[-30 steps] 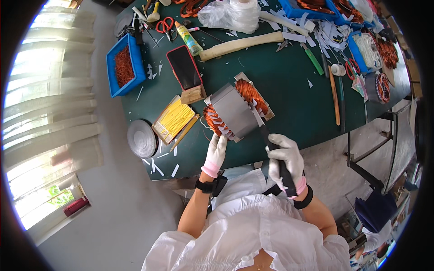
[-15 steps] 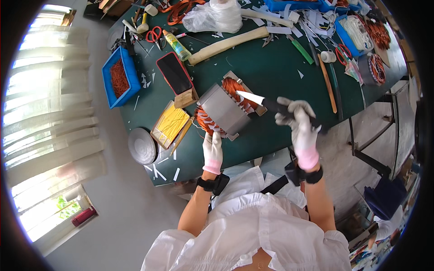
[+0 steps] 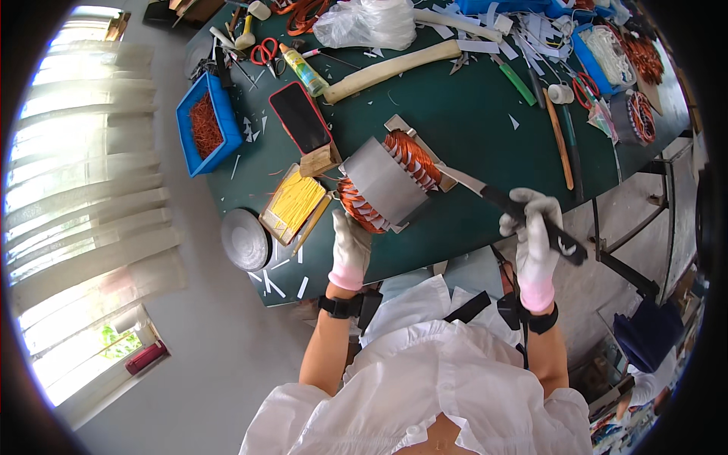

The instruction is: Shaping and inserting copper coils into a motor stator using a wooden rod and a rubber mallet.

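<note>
A motor stator with a grey cylindrical core [image 3: 385, 182] lies on its side on a wooden cradle [image 3: 403, 125]. Orange copper windings with white insulation slips bulge from both ends. At the near left coil end [image 3: 360, 208] is my gloved left hand [image 3: 351, 246], thumb apart and the other fingertips partly hidden against the windings. My gloved right hand [image 3: 537, 224] is closed around the black handle of a knife-like tool [image 3: 497, 199]. Its pale, tapering blade points left, with the tip by the right-hand windings; whether it touches them I cannot tell.
Left of the stator are a phone [image 3: 299, 117] against a wooden block [image 3: 318, 159], a box of yellow strips [image 3: 294, 203] and a round grey disc [image 3: 246, 239]. A long pale wooden bar [image 3: 394, 72] lies behind. Sticks [image 3: 559, 144] lie at right, near the table's edge.
My right hand has moved right and slightly down, drawing the blade back from over the windings to their edge. My left thumb has come away from the coil end. The view has shifted slightly.
</note>
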Available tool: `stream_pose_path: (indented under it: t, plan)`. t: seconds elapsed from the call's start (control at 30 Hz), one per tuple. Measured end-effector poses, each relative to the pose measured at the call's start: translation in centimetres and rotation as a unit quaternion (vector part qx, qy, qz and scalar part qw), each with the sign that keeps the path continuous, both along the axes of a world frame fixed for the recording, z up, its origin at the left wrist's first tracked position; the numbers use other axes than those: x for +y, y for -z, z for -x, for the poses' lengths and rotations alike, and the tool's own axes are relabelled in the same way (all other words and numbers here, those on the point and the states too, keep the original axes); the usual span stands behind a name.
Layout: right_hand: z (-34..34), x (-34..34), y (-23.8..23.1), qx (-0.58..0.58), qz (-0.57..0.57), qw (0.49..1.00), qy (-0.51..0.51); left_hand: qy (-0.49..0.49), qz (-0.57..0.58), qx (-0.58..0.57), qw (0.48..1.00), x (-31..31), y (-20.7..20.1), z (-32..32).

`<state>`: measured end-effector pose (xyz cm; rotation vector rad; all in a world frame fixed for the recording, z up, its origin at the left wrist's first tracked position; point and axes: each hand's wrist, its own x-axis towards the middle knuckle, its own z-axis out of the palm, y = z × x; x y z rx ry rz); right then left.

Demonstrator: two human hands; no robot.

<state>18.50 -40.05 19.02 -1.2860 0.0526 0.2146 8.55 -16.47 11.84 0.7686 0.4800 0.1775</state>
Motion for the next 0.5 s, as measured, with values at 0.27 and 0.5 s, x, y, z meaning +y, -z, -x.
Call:
stream_pose_path:
  t: [0.27,0.5]
  plan:
    - [2.5,1.7,-1.3,-0.184,0.128,0.966,-0.126,0.042,-0.213,0.149,0.965,1.6,-1.5,-0.4]
    - [-0.4,5.0,-2.2,-0.257,0.172,0.939,-0.151,-0.291,-0.400,0.157,0.855,5.2,-4.2,0.1]
